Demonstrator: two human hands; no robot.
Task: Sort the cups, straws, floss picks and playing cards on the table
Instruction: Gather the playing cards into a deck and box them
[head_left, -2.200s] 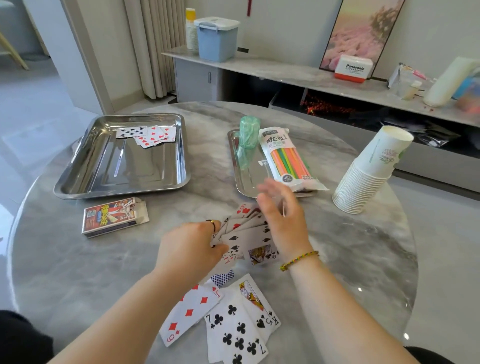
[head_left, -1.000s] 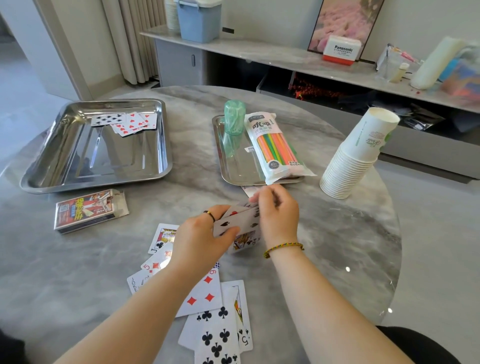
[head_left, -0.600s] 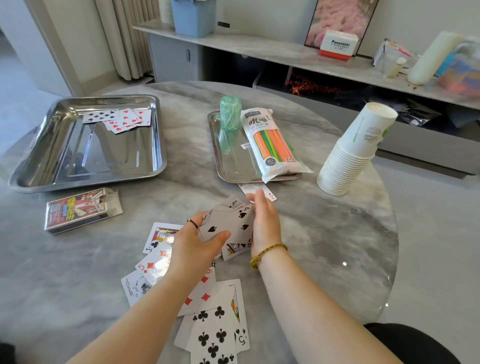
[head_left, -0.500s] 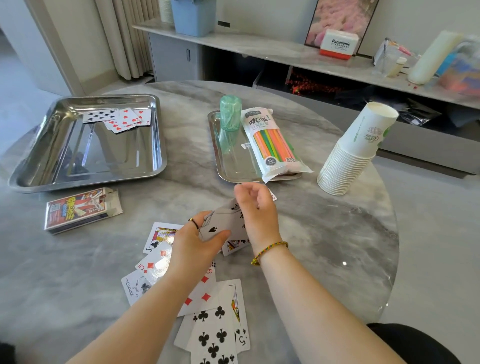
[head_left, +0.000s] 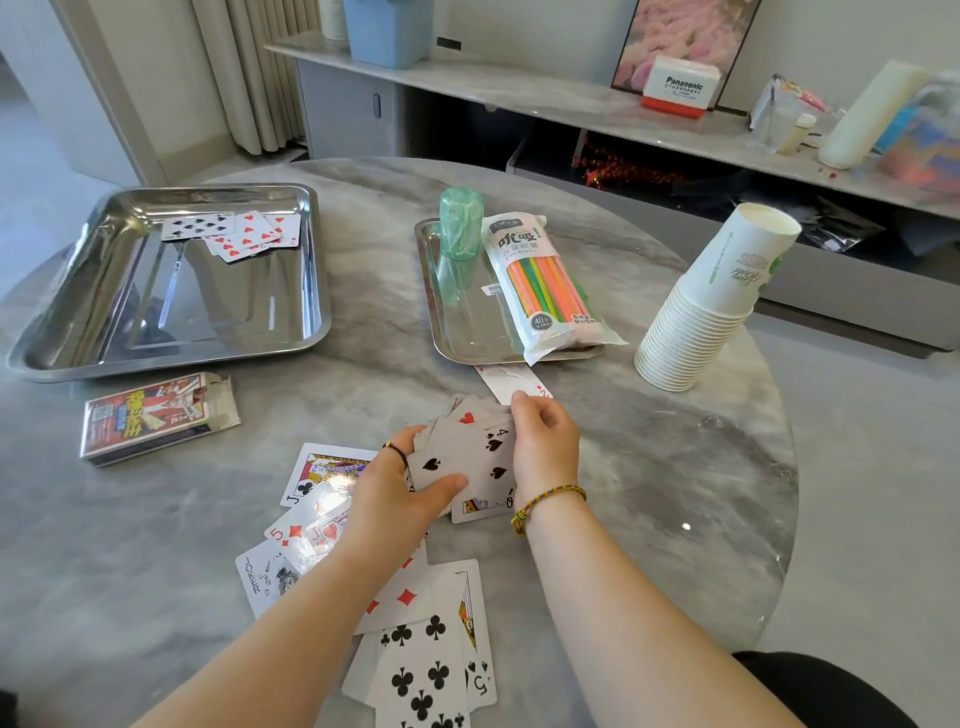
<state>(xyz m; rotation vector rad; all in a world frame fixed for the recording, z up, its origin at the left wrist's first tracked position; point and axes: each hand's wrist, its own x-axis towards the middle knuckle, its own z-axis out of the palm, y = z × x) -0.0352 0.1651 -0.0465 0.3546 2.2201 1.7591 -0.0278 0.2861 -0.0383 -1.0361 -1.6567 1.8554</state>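
Observation:
My left hand (head_left: 387, 491) grips a fanned stack of playing cards (head_left: 457, 452), thumb pressed on a spade card. My right hand (head_left: 543, 441) curls round the stack's right edge, fingertips at its top. Loose cards (head_left: 421, 670) lie face up near the table's front, and one more card (head_left: 506, 382) lies just beyond my right hand. Several cards (head_left: 234, 234) sit in the large steel tray (head_left: 156, 343) at left. The smaller tray (head_left: 467, 348) holds a green floss pick container (head_left: 460, 223) and a pack of coloured straws (head_left: 545, 286). A leaning stack of paper cups (head_left: 706, 306) stands at right.
A card box (head_left: 150, 415) with its flap open lies in front of the large tray. The round marble table (head_left: 675, 467) ends close on the right. Behind it runs a low shelf with a blue bin (head_left: 389, 31) and a white Panasonic box (head_left: 680, 85).
Both hands have gathered scattered cards into one stack in my left hand. My right hand lifted off briefly, then came back to the stack's right edge. The head camera moved closer.

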